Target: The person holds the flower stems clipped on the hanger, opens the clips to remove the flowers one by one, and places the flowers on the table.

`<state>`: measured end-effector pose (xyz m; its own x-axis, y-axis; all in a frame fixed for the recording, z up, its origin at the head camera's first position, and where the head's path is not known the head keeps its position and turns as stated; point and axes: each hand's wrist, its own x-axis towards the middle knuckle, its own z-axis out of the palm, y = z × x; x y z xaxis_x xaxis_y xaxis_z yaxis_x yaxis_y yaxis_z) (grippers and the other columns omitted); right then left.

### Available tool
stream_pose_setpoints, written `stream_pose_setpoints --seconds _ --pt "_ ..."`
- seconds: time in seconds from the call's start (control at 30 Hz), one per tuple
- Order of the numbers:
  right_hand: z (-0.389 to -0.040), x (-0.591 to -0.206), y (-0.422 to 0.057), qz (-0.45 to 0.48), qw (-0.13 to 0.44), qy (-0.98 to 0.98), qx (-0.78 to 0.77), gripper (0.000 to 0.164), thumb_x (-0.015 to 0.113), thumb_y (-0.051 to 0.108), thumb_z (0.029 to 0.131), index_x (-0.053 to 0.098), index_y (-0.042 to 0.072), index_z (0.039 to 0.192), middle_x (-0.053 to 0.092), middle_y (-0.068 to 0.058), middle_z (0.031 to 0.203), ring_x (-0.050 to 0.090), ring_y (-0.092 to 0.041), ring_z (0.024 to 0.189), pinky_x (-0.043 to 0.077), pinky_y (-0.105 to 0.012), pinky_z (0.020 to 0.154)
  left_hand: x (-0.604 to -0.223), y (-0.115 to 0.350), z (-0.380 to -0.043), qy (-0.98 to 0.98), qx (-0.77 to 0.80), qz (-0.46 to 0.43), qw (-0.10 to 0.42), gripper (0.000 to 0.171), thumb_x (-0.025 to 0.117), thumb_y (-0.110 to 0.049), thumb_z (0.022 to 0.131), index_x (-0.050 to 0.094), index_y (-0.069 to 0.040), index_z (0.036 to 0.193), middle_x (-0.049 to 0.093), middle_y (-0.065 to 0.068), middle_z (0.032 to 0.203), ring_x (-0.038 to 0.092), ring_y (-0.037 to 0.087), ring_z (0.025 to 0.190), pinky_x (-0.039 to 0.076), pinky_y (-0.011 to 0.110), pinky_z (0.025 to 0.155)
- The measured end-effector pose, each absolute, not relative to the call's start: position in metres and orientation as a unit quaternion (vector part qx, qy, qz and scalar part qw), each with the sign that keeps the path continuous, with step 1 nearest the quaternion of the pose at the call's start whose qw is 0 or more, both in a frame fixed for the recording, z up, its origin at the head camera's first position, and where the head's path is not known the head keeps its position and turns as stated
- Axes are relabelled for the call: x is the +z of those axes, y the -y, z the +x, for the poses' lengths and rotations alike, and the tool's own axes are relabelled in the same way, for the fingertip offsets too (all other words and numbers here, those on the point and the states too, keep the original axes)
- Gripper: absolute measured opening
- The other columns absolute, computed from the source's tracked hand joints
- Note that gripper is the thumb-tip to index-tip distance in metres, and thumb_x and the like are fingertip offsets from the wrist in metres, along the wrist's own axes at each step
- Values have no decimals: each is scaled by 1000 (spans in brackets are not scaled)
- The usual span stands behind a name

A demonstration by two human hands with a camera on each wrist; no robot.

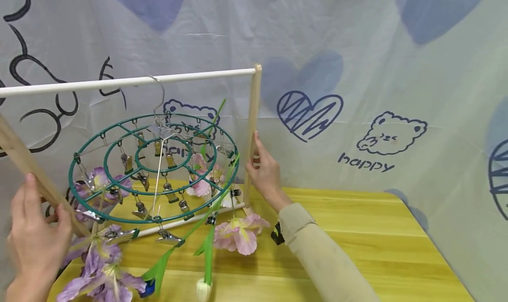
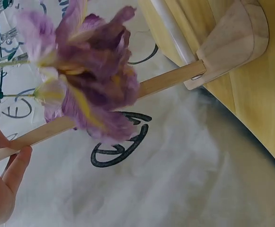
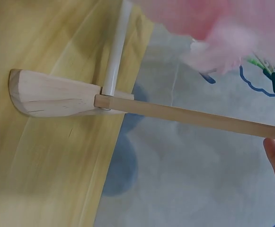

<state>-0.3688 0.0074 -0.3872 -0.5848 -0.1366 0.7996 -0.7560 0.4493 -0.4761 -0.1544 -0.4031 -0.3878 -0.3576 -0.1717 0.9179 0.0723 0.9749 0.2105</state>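
Grips pinching on both sides, left hand (image 1: 39,233) on the left wooden post (image 1: 20,154), right hand (image 1: 265,169) on the right one (image 1: 254,117)! Across the yellow tabletop (image 1: 357,240) stands the wooden rack (image 1: 257,83), its white rail (image 1: 206,75) carrying a round green clip hanger (image 1: 128,176) by the hook (image 1: 162,95). Below the rings, it's purple iris-like flowers (image 1: 99,258) at the left, a pink flower (image 1: 240,236) at the right, a white tulip (image 1: 204,289) head-down between them, and little metal clips (image 1: 170,192) dotted all round.
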Motion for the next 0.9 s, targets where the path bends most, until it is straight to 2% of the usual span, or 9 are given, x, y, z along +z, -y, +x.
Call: stream_pose_setpoints --seconds 0.07,0.17,0.33,0.43,0.47,0.57,0.73,0.77,0.9 --pt "-368 -388 -11 289 359 773 436 86 70 -14 88 31 7 162 70 -23 107 76 -32 85 61 -22 71 -388 401 -156 819 -109 25 563 75 56 9 91 31 -4 161 47 37 143 58 60 85 47 31 41" --pt "-366 -389 -17 293 363 768 438 87 70 -13 87 31 6 162 70 -25 107 75 -34 85 63 -30 70 -388 397 -160 815 -123 26 566 75 57 7 91 33 -4 161 48 35 145 57 62 87 42 70 49" --pt "-362 -391 -30 278 371 772 435 88 70 -13 86 32 7 162 71 -26 107 75 -35 84 64 -37 68 -389 391 -169 809 -145 14 570 75 59 5 90 36 -5 160 49 32 146 57 63 95 41 75 57" --pt "-360 -392 -38 271 376 776 428 89 71 -12 85 31 8 163 71 -24 107 75 -34 84 63 -33 67 -389 389 -175 812 -146 10 565 77 62 6 88 37 -8 160 50 29 147 60 60 97 55 50 57" --pt "-360 -392 -41 270 379 776 426 89 72 -11 85 31 8 163 71 -24 107 75 -33 84 63 -32 67 -388 389 -177 814 -147 7 562 77 62 6 88 37 -8 160 50 29 147 61 60 98 58 34 62" --pt "-358 -393 -50 266 388 777 418 91 73 -10 85 30 9 163 70 -23 105 75 -33 84 62 -29 66 -387 385 -182 817 -154 1 556 79 63 7 88 37 -11 160 50 27 148 62 59 99 47 7 78" --pt "-355 -394 -64 252 399 780 412 91 73 -10 84 31 10 163 70 -22 104 75 -32 83 62 -29 63 -386 376 -191 816 -180 -22 548 82 63 11 87 36 -11 161 48 27 150 61 60 101 33 -4 84" --pt "-355 -394 -67 249 399 780 412 91 73 -10 84 31 10 163 70 -22 105 75 -32 83 62 -29 63 -386 374 -193 816 -185 -28 546 83 63 12 86 35 -10 161 48 28 150 61 60 101 22 -7 84" --pt "-353 -395 -78 243 401 782 410 90 72 -10 85 31 9 163 70 -23 109 75 -33 83 62 -30 62 -385 365 -202 815 -206 -52 539 88 63 21 83 34 -8 161 45 31 150 59 60 101 23 -7 83"
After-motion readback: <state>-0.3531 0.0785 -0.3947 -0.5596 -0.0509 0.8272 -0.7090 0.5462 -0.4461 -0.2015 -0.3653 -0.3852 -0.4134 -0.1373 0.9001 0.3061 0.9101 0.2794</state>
